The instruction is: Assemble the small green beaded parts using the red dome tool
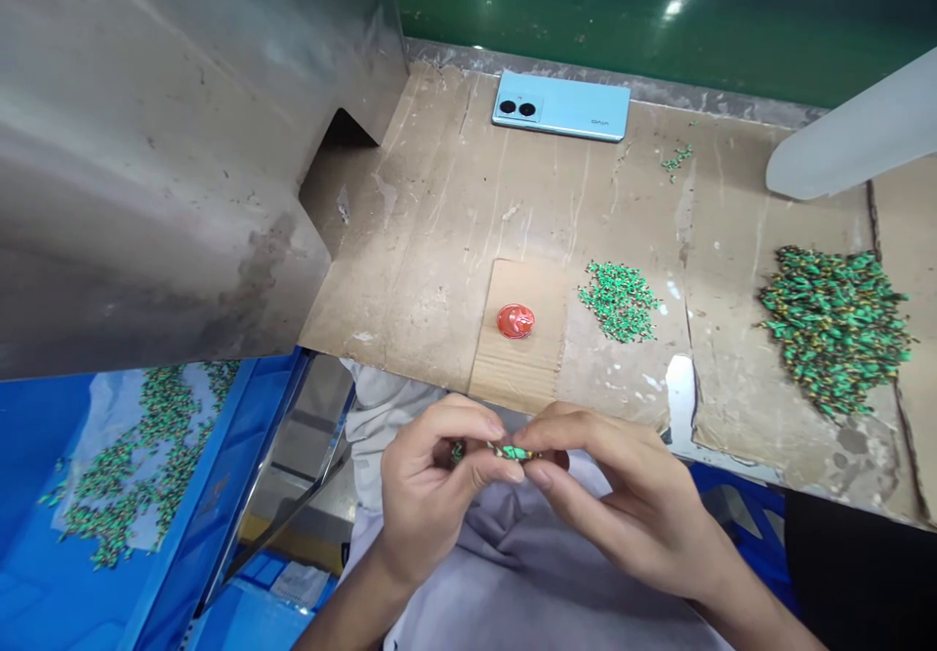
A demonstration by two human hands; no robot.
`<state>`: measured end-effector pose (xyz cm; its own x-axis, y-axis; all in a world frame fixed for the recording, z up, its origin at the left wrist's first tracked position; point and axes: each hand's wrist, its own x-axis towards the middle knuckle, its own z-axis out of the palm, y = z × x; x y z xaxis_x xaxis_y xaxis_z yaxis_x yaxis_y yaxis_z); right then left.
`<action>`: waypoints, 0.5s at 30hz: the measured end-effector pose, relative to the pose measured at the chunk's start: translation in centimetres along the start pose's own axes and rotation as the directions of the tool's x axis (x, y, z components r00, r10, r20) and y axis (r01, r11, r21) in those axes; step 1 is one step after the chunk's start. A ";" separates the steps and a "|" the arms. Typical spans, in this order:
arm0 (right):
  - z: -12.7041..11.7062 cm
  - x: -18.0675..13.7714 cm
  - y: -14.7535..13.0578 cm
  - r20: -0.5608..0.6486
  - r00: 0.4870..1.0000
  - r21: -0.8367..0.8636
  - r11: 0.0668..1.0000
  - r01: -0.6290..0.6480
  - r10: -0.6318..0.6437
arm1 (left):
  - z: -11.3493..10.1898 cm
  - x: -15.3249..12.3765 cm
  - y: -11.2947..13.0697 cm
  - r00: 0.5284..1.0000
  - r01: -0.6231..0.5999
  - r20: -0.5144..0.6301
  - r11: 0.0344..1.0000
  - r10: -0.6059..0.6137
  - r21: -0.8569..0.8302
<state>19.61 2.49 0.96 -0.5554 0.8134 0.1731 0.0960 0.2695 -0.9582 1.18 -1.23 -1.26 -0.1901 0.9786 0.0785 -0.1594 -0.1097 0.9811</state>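
Observation:
Above my lap, both hands meet at fingertip height. A small green part (516,453) with brassy, dark ends is pinched between them. My left hand (431,495) grips its left end with thumb and forefinger, and a bit more green shows inside the curled fingers. On the other end, the thumb and fingertips of my right hand (630,505) close in. Just beyond the hands, a round red piece (516,321) with a shiny surface rests on a cardboard strip (516,383). To its right lies a pile of tiny green pieces (621,302).
A larger heap of green parts (838,329) lies at the right of the cardboard-covered table (410,270). A light blue phone (578,109) lies at the back. Metal housing (168,143) stands left. Below it, a blue bin (44,456) holds more green parts.

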 end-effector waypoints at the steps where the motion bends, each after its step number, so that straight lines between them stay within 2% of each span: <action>1: 0.0 0.0 0.0 -0.004 1.000 0.004 1.000 -0.004 0.004 | 0.0 0.0 0.0 1.000 0.005 0.001 1.000 -0.005 0.005; 4: 0.1 -0.1 0.2 -0.035 0.999 -0.009 1.000 0.008 -0.008 | -0.3 -0.1 0.2 0.998 0.029 0.052 0.997 -0.033 0.073; 8: 0.1 -0.1 0.6 -0.075 0.992 -0.091 0.992 0.090 -0.097 | -0.6 -0.4 0.9 0.988 0.070 0.119 0.980 -0.094 0.187; 15: -0.2 -0.2 1.0 -0.020 0.986 -0.124 0.979 0.165 -0.168 | -0.3 -0.8 2.1 0.990 -0.013 0.133 0.930 -0.039 0.366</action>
<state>20.00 2.74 0.07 -0.5473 0.7664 0.3363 0.1048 0.4614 -0.8810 0.74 -2.27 0.70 -0.0531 0.9966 0.0632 0.2090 -0.0508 0.9766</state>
